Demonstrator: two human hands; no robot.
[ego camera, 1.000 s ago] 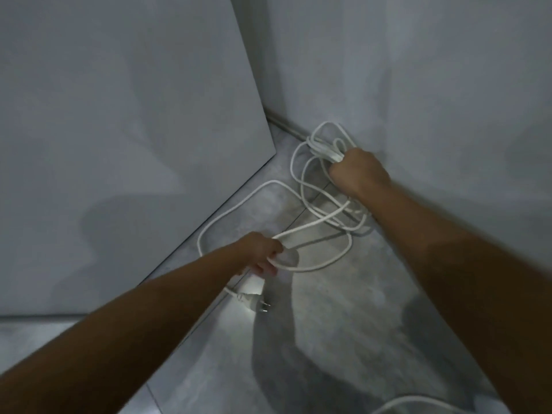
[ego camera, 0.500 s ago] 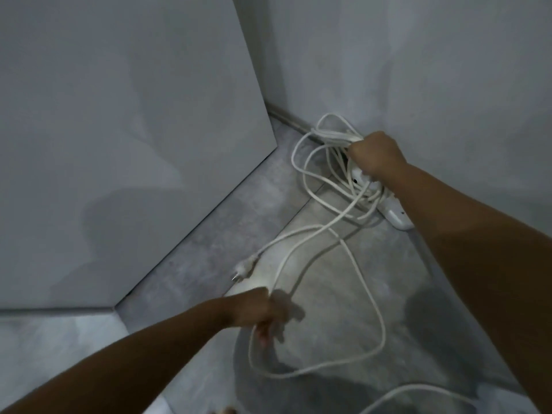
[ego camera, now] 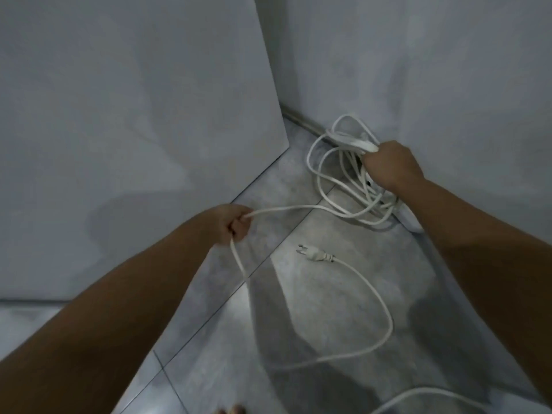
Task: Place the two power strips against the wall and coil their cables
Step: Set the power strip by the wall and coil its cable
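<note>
Cable [ego camera: 343, 209]: light, limp, springy; loops bunched by the wall [ego camera: 433, 70].
Left hand [ego camera: 234, 224]: grip closed on the free run.
Right hand [ego camera: 389, 165]: clamped on the coil.
Power strip [ego camera: 410, 219]: seemingly under it, mostly hidden.
Hold: near the plug [ego camera: 316, 254].

Head camera looks steeply down, close, into a floor [ego camera: 313, 309] corner.

Power strip [ego camera: 410, 218] mostly hidden under right forearm and the cable coil [ego camera: 343, 174]; only its near end shows. Right hand [ego camera: 388, 165] fingers hidden behind the fist, grip on the coil not readable. Second cable [ego camera: 424, 394] cut off by the near edge. Toes [ego camera: 231, 410] clipped at the near edge.
</note>
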